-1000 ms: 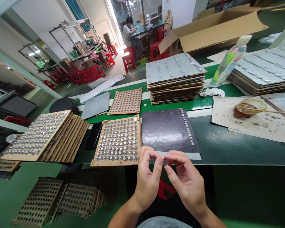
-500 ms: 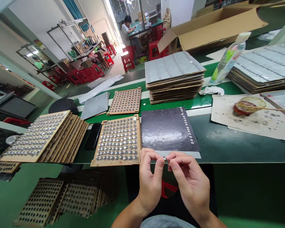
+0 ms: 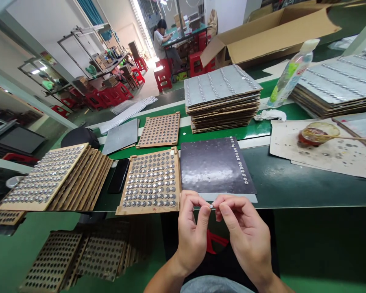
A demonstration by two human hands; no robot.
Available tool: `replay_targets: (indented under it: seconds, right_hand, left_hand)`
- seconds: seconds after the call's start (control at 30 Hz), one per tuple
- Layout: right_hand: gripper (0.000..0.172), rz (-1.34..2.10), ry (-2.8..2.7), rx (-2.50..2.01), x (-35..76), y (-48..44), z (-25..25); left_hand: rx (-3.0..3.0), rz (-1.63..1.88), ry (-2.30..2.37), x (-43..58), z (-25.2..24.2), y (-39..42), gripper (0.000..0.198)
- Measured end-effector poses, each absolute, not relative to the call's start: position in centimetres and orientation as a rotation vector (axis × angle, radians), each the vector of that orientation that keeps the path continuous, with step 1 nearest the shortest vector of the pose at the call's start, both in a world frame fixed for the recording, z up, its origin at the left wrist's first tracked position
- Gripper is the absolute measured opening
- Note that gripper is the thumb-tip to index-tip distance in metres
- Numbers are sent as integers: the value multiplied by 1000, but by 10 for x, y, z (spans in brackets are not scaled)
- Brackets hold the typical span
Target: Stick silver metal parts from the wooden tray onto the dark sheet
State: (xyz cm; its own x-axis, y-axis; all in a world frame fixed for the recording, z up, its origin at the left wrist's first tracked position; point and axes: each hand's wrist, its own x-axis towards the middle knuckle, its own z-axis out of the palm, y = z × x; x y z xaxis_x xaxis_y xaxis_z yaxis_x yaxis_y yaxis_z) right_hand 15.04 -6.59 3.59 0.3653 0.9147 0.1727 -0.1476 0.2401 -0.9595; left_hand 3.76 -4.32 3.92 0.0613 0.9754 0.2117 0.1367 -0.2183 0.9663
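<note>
Firstly, on the left side, a stack of boards (image 3: 79,181) is leaning in a slant, perhaps because this manner is saving room on the table (image 3: 293,189). Next to it a black phone (image 3: 118,176) is lying flat, and then a wooden board (image 3: 152,210) is carrying many round pieces in straight rows. It is resting close to the left hand (image 3: 192,236), probably so that the reach is staying short.

In the middle, the left thumb and forefinger are closing together on a small metal piece (image 3: 212,206), which both hands are holding up in the air, just in front of the table edge. The right hand (image 3: 247,236) is touching its other side with the fingertips; whether its thumb is also pressing, I cannot tell. Two hands are meeting there, I suppose, because so tiny a thing is needing steadiness.

Behind the hands, a dark sheet (image 3: 204,162) is lying flat, and one line of small discs (image 3: 239,160) is running along its right side. Farther right, a dish (image 3: 331,128) of amber paste is standing on stained paper (image 3: 283,142), which is seemingly protecting the table from drips.
</note>
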Motion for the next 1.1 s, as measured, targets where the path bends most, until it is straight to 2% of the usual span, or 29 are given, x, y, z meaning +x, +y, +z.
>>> replay_targets:
  seconds: [0.3, 0.43, 0.67, 1.1]
  right_hand:
    - [21, 1026, -787, -924, 151, -62, 36]
    - [18, 1028, -865, -981, 151, -61, 37]
    - [33, 1392, -681, -838, 159, -56, 38]
    - [12, 728, -1105, -1097, 153, -65, 35]
  left_hand:
    - [1468, 1204, 1146, 36, 38, -46, 33]
    - [1509, 1232, 1143, 35, 40, -45, 30]
    - [1399, 1185, 1068, 37, 41, -43, 33]
    - [1497, 1221, 1261, 39, 42, -45, 34]
